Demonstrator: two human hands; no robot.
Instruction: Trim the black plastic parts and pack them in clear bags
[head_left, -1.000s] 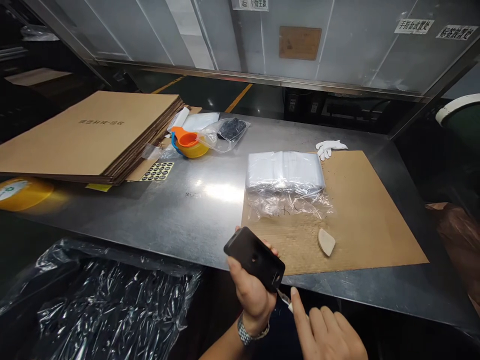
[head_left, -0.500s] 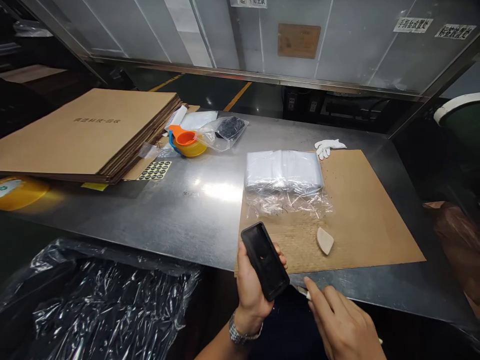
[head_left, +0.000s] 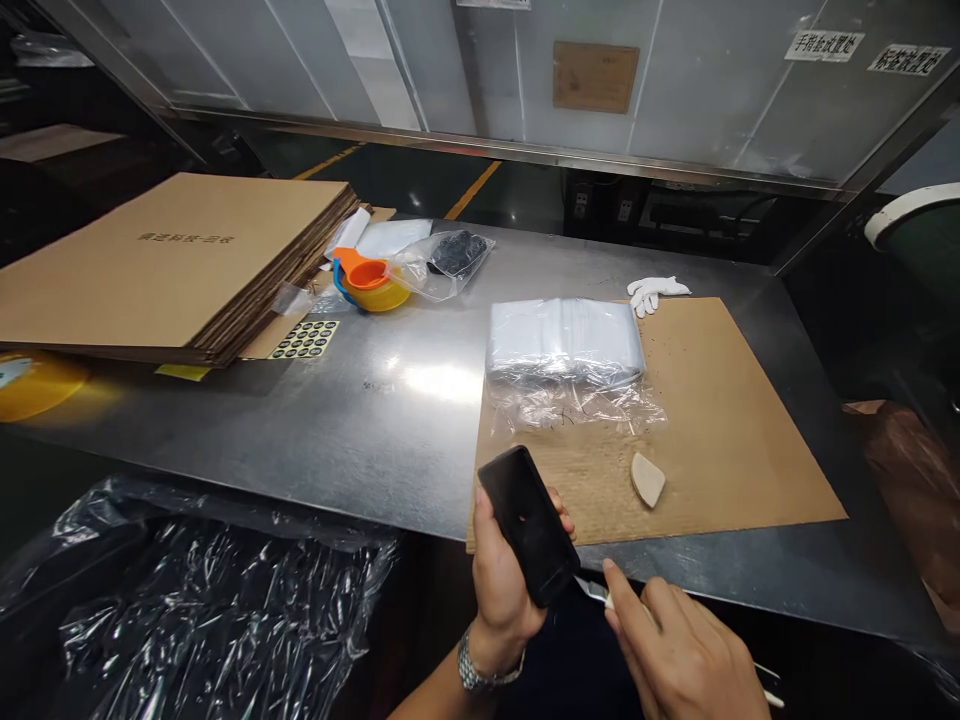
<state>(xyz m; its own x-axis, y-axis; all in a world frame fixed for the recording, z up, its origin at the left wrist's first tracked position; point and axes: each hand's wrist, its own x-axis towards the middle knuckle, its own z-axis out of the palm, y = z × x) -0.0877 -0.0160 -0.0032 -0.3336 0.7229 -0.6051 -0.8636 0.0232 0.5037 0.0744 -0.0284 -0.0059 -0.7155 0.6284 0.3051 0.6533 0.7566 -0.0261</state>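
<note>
My left hand (head_left: pixel 501 570) is closed around a black rectangular tray-like part (head_left: pixel 528 525), held tilted just off the table's front edge with its hollow side facing me. My right hand (head_left: pixel 682 640) grips a small knife (head_left: pixel 594 590) with a metal blade and a pale handle, the forefinger stretched along it. The blade's tip meets or lies right beside the part's lower right edge; which of the two I cannot tell. Behind the hands, a beige wedge-shaped block (head_left: pixel 647 480) lies on a flat cardboard sheet (head_left: pixel 739 420).
A stack of clear plastic bags (head_left: pixel 564 340) and a white glove (head_left: pixel 657 292) lie on the metal table (head_left: pixel 360 430). To the left are stacked cardboard sheets (head_left: pixel 172 260), yellow and orange cups (head_left: pixel 375 285), and a sticker sheet (head_left: pixel 304 340). Black plastic sheeting (head_left: pixel 210 620) fills the lower left.
The black part has tilted slightly in my left hand. My right hand has shifted a little, and more of the knife blade shows at the part's lower edge.
</note>
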